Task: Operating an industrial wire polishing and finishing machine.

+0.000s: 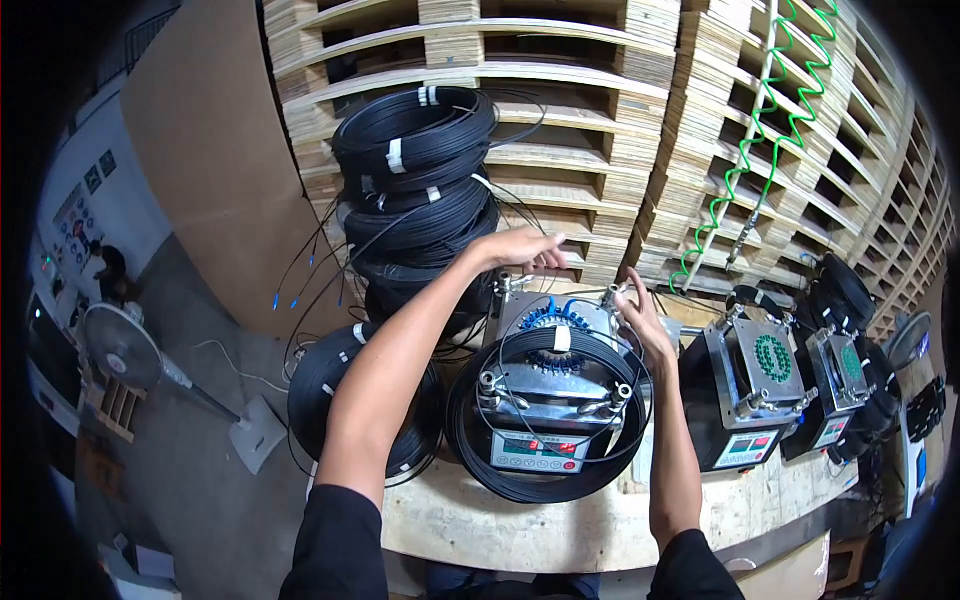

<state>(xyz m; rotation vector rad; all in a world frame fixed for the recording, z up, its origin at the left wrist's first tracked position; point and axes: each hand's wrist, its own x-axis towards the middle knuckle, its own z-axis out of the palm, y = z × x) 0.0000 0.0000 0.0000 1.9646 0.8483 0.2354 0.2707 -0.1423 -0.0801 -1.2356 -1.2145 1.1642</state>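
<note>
My left hand (522,248) is raised over the back left of a machine with a square metal top plate (512,385). Its fingers stretch to the right and hold nothing I can see. At the back right corner post, my right hand (644,318) has its fingers apart, pointing up. A ring of blue connectors (548,318) sits on the plate, partly covered by a coil of black cable (470,450) that hangs around the machine's front. Loose cable loops pass near my right wrist. Below the plate is a control panel (538,452) with a red-lit display.
Stacked black cable coils (415,140) stand behind my left arm, and another coil (320,390) lies beside the machine. Two similar machines with green connector rings (773,360) stand right. Wooden pallets (560,75) rise behind. A floor fan (122,345) stands left; a green spiral hose (745,160) hangs.
</note>
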